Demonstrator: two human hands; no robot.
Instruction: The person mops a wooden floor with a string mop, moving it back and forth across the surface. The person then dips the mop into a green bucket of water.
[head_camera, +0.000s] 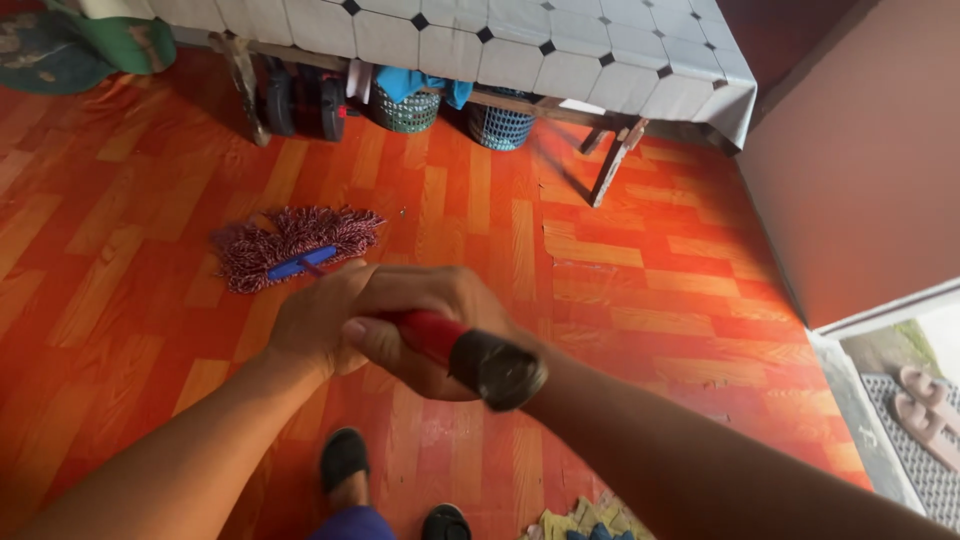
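Both of my hands grip a mop handle (430, 335) that is red with a black end cap (497, 370). My left hand (315, 320) wraps the handle lower down. My right hand (425, 320) holds it near the cap. The mop head (295, 245), a flat pad of red and white fringe on a blue bracket, lies on the orange wood-pattern floor (620, 290) ahead and to the left. My feet in dark slippers (345, 460) show at the bottom.
A table (500, 50) with a white tiled-pattern cloth stands at the back, with baskets (405, 105) and dark objects under it. A reddish wall (860, 150) runs along the right. A doorway with a mat and pink sandals (925, 400) is at the lower right.
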